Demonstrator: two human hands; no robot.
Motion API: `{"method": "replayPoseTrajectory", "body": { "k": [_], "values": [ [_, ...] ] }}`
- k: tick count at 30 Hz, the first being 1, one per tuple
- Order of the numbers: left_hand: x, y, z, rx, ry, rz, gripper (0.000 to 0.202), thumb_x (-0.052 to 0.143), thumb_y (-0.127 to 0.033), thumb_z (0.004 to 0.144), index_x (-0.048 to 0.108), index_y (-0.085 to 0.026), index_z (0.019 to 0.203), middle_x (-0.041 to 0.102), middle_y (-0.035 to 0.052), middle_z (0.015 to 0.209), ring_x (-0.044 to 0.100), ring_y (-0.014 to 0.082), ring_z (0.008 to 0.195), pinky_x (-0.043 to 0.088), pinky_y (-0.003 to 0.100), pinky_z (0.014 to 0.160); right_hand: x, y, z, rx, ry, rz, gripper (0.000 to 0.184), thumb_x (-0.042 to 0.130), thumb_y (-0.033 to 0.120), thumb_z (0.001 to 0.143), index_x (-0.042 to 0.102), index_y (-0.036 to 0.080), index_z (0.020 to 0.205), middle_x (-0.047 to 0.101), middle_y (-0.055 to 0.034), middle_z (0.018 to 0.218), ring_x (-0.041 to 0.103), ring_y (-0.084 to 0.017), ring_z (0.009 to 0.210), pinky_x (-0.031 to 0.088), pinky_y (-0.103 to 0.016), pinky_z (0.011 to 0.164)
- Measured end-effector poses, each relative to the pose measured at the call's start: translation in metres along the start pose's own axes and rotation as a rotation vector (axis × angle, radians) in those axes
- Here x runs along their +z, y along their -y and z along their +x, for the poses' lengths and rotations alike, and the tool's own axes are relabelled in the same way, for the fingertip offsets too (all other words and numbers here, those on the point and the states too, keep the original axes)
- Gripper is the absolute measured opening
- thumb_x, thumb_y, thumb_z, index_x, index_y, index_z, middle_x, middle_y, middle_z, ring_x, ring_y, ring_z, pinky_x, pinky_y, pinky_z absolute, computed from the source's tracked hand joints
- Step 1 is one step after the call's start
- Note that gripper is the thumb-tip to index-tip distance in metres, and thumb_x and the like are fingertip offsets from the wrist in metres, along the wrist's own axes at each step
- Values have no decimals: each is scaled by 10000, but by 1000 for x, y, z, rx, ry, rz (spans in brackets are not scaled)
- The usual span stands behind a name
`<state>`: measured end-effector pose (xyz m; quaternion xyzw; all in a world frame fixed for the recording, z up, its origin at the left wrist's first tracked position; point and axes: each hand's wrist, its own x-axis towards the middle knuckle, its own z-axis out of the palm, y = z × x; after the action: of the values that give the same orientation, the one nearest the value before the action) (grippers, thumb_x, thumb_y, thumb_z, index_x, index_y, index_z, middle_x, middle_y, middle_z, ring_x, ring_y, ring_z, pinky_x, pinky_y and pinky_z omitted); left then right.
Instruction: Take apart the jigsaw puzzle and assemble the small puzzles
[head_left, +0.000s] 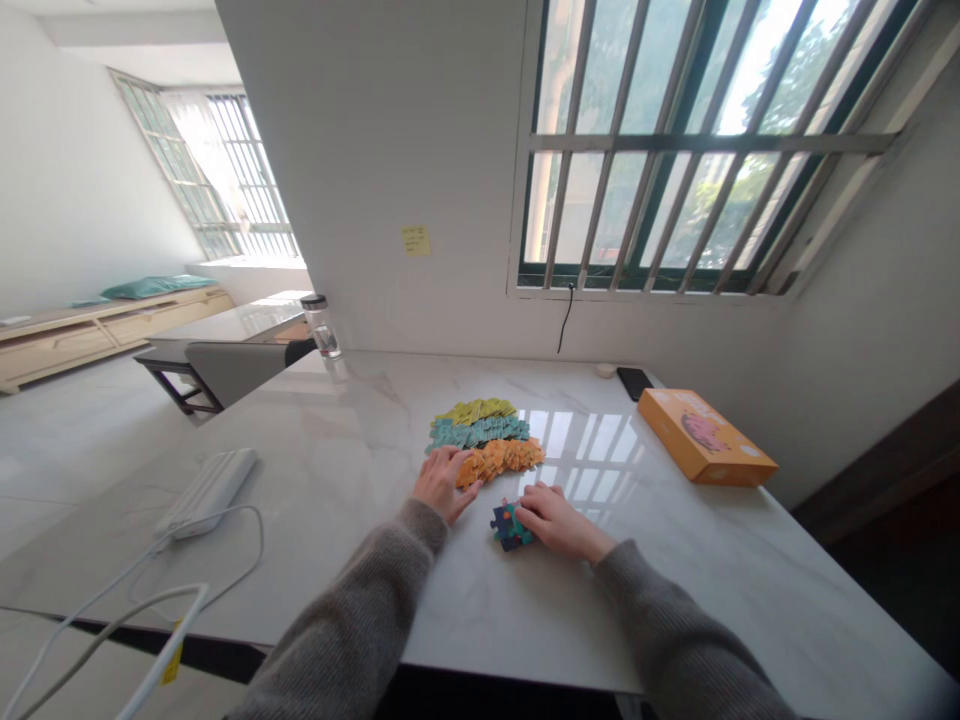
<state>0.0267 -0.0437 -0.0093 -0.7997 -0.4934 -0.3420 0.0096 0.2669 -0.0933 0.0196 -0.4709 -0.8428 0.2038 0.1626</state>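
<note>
Three bands of loose jigsaw pieces lie heaped on the white marble table (360, 470): yellow-green pieces (476, 411) farthest from me, teal pieces (478, 432) in the middle and orange pieces (501, 459) nearest. My left hand (442, 483) rests on the tabletop with its fingertips at the left end of the orange and teal pieces. My right hand (553, 521) lies over a small joined cluster of dark teal puzzle pieces (510, 526), its fingers covering that cluster's right side. Grey knit sleeves cover both forearms.
An orange box (705, 437) lies at the table's right, with a black phone (635, 383) behind it. A glass bottle (321, 326) stands at the far corner. A white power strip (208, 492) and its cables lie at the left, trailing over the near edge.
</note>
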Motion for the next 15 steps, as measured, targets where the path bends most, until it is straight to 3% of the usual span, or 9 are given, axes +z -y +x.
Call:
{"method": "replayPoseTrajectory", "body": {
  "k": [4, 10, 15],
  "values": [
    [11, -10, 4, 19, 96, 35, 595, 706, -378, 773, 519, -210, 1312, 522, 115, 1229, 483, 306, 1134, 432, 450, 987, 2, -1, -2, 36, -77, -105, 250, 516, 358, 924, 578, 190, 750, 596, -40, 824, 504, -211, 875, 324, -374, 838],
    [18, -4, 12, 48, 159, 31, 511, 659, -346, 812, 544, -185, 1282, 547, 113, 1176, 495, 288, 1093, 458, 427, 980, 2, -6, -3, 32, -136, -83, 155, 571, 352, 891, 613, 222, 964, 582, -25, 829, 512, -201, 851, 345, -352, 825],
    [16, -1, 12, 111, 187, 57, 521, 564, -220, 844, 495, -162, 1357, 573, 115, 1196, 495, 282, 1116, 461, 418, 1008, 4, -9, -1, 6, -169, -14, 135, 553, 297, 901, 620, 227, 996, 573, -8, 794, 524, -184, 816, 360, -337, 808]
  ]
}}
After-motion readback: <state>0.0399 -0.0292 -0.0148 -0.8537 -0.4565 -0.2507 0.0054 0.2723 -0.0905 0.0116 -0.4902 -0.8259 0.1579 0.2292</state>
